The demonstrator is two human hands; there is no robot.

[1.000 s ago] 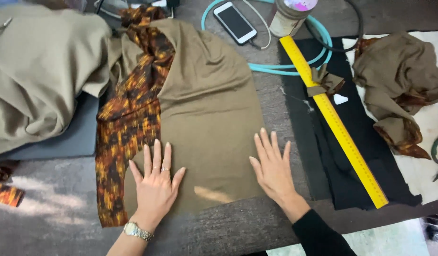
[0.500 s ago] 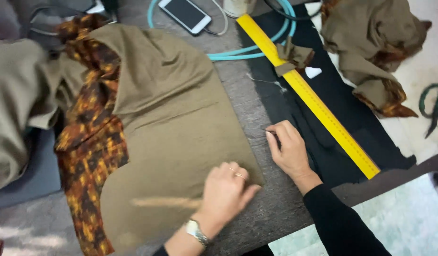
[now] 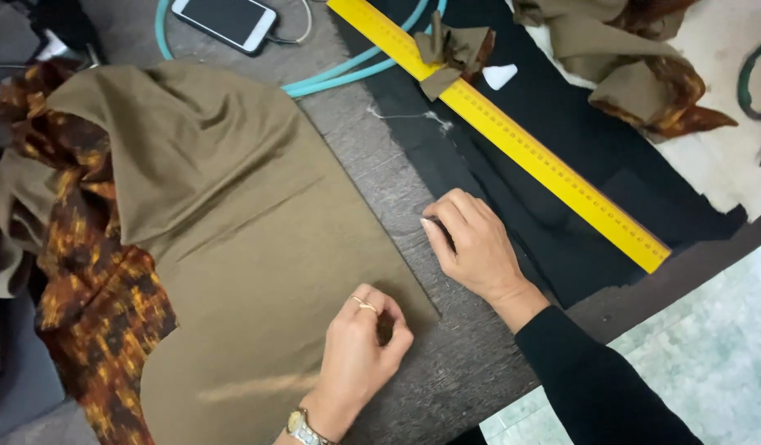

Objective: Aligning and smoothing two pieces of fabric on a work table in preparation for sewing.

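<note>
A large olive-brown fabric piece (image 3: 257, 247) lies spread on the grey table (image 3: 463, 363), with an orange-and-brown patterned strip (image 3: 84, 280) along its left edge. My left hand (image 3: 360, 350), wearing a ring and a wristwatch, rests on the fabric's lower right corner with the fingers curled in, pinching the cloth edge. My right hand (image 3: 475, 247) sits just right of the fabric, its fingertips closed on the edge of a black cloth (image 3: 562, 189).
A long yellow ruler (image 3: 512, 140) lies diagonally across the black cloth. A small folded olive scrap (image 3: 450, 49) sits on it. A smartphone (image 3: 224, 21) and a teal cable (image 3: 347, 70) lie at the top. More olive and patterned fabric (image 3: 636, 74) and dark scissors (image 3: 759, 91) are at the upper right.
Both hands were flat on the olive fabric a second ago. My left hand has curled onto the corner; my right hand has shifted onto the black cloth. The view has moved closer.
</note>
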